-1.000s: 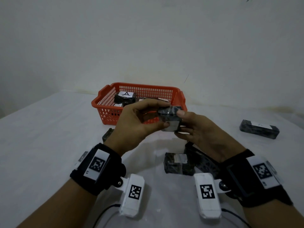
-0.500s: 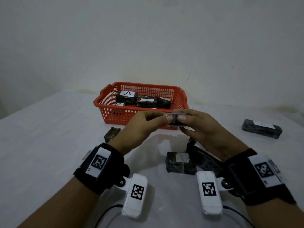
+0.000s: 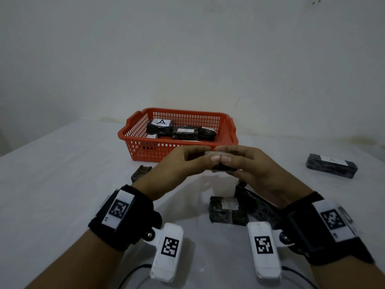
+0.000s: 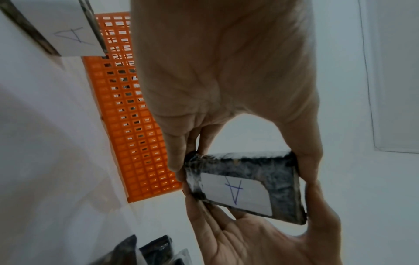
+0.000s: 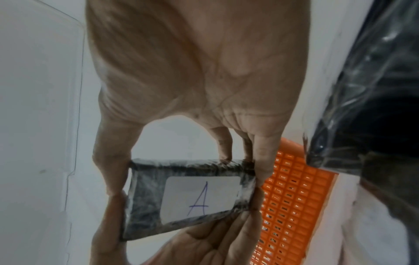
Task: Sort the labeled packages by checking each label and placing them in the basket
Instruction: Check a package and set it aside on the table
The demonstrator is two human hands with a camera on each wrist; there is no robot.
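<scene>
Black package held over the table, label facing down

Black-wrapped, the package [image 3: 223,166] sits between our left hand [image 3: 177,170] and right hand [image 3: 256,170], in front of the orange basket [image 3: 145,151]. From the head view its label is hidden; both wrist views show the white label [image 5: 201,197] marked "A". Thumbs and fingers [image 4: 174,152] of both hands pinch its ends.

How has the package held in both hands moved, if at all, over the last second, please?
Yes. The package has tipped from upright to flat and dropped slightly against the orange basket, pinched by the left hand and right hand.
</scene>
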